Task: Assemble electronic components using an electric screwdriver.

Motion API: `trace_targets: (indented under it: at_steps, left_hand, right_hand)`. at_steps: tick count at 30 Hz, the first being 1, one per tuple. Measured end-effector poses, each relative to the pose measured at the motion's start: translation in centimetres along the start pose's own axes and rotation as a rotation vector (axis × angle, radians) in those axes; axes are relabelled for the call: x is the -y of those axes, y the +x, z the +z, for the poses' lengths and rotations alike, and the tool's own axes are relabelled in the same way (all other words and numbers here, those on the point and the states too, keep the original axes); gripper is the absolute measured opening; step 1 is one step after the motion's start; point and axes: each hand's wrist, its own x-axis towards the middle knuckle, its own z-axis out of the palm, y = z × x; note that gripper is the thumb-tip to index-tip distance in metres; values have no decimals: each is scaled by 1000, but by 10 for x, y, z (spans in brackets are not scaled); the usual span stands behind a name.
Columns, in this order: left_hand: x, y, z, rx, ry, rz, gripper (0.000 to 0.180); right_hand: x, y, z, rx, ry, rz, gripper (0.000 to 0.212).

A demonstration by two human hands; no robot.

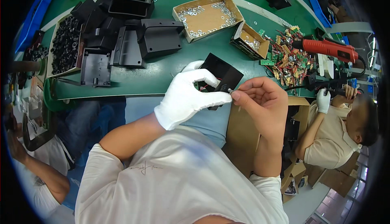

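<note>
My left hand [183,96], in a white glove, grips a black plastic housing [224,73] above the table's near edge. Its thumb and fingers close round the near side, and a bit of red wire shows inside. My bare right hand [266,104] is at the housing's right corner, thumb and forefinger pinched on a small shiny metal part [230,90]. That part touches or nearly touches the housing; it is too small to name its kind.
Black housings [160,39] are piled at the left beside a box of small black parts [65,43]. Washers lie in a cardboard tray [211,19] and a smaller box [250,41]. Wired circuit boards [286,55] and a red electric screwdriver [327,49] are right. Co-workers sit on both sides.
</note>
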Motion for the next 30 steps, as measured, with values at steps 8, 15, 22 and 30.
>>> trace_targets:
  at_steps: [8,15,22,30]
  left_hand:
    - [3,2,-5,24,-123,-66,30]
    - [3,4,-8,33,-116,-59,27]
    - [2,8,-16,53,-227,-83,22]
    - [-4,5,-14,78,-317,-156,18]
  right_hand:
    - [10,0,13,-62,-35,-4,18]
    - [14,2,5,-33,-118,17,19]
    - [36,45,1,-177,-301,-223,19]
    - [15,198,29,-108,-1361,-417,25]
